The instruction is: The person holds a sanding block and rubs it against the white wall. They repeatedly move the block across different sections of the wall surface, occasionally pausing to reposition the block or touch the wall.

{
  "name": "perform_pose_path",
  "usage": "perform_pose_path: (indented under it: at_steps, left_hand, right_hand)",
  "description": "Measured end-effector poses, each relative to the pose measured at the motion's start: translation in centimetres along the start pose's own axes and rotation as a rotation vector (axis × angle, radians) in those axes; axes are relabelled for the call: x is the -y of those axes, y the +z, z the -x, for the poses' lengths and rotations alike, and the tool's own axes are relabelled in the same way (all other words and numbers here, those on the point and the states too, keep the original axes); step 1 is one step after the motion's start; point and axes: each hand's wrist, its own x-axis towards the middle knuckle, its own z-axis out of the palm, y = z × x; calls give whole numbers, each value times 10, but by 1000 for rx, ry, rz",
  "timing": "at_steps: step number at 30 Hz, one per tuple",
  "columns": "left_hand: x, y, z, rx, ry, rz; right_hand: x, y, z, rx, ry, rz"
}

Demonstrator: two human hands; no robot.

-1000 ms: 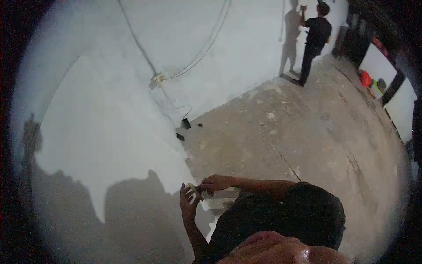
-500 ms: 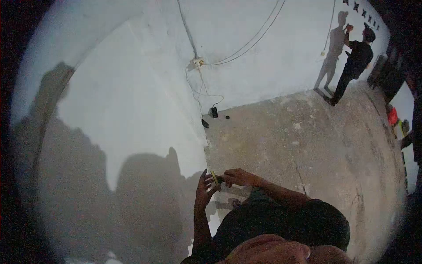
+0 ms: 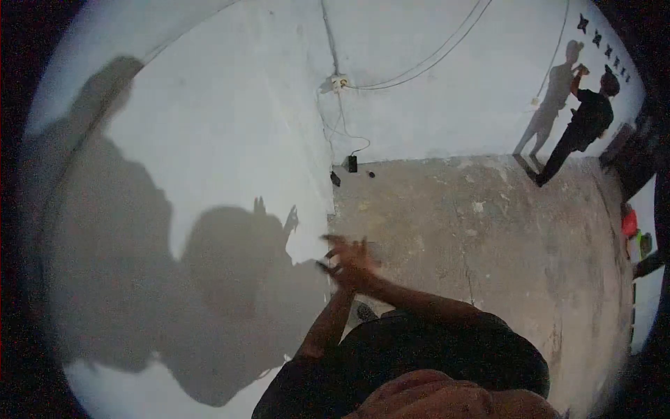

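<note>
Both hands are brought together in front of my body, close to the wall on the left, and they overlap and blur. My left hand (image 3: 333, 260) has some fingers stretched out and apart toward the wall. My right hand (image 3: 359, 264) crosses over it, its fingers smeared by motion. No object can be made out between them; whatever the right hand may hold is hidden. Shadows of my head and fingers fall on the white wall (image 3: 230, 140) at the left.
Wires run to a socket box (image 3: 339, 84) on the wall. A black adapter (image 3: 352, 164) sits at the corner of the worn concrete floor (image 3: 433, 223). Another person (image 3: 590, 115) stands by the far wall at right, arms raised. A red item (image 3: 629, 223) is at the right edge.
My hands have come together and overlap; they were apart, with a small yellowish flat item between them that is out of sight now. The view has shifted slightly. The other person stays in place.
</note>
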Motion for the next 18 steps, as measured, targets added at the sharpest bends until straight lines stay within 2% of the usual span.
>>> perform_pose_path:
  at_steps: [1, 2, 4, 5, 7, 8, 11, 13, 14, 15, 17, 18]
  left_hand:
    - [-24, -3, -15, 196, -68, 60]
    - [-47, -11, -29, 392, -133, 121]
    - [-75, 5, -33, 516, -67, 118]
    - [-86, 9, -33, 504, -66, 114]
    - [-113, 9, -12, 674, 32, 74]
    - [-125, 9, -1, 673, 23, 75]
    - [-145, 59, 30, 627, 67, -2]
    - [-158, 82, 45, 684, 90, -56]
    - [-165, 80, 52, 685, 82, -53]
    - [-171, 81, 62, 693, 79, -52]
    - [-185, 96, 81, 707, 63, -46]
    - [-189, 103, 87, 746, 59, -65]
  right_hand:
    - [23, 14, 5, 104, -28, -47]
    - [47, 18, 14, 305, 62, -368]
    - [57, 37, 30, 429, -218, -337]
    - [57, 31, 37, 428, -230, -330]
    - [79, 5, 66, 705, -128, -475]
    - [73, 1, 77, 712, -130, -478]
    - [46, -7, 114, 754, -125, -485]
    - [34, -12, 140, 636, -216, -491]
    - [26, -10, 150, 644, -216, -494]
    - [17, -6, 162, 566, -370, -479]
    - [18, -13, 186, 496, -520, -475]
    - [18, -17, 197, 503, -424, -522]
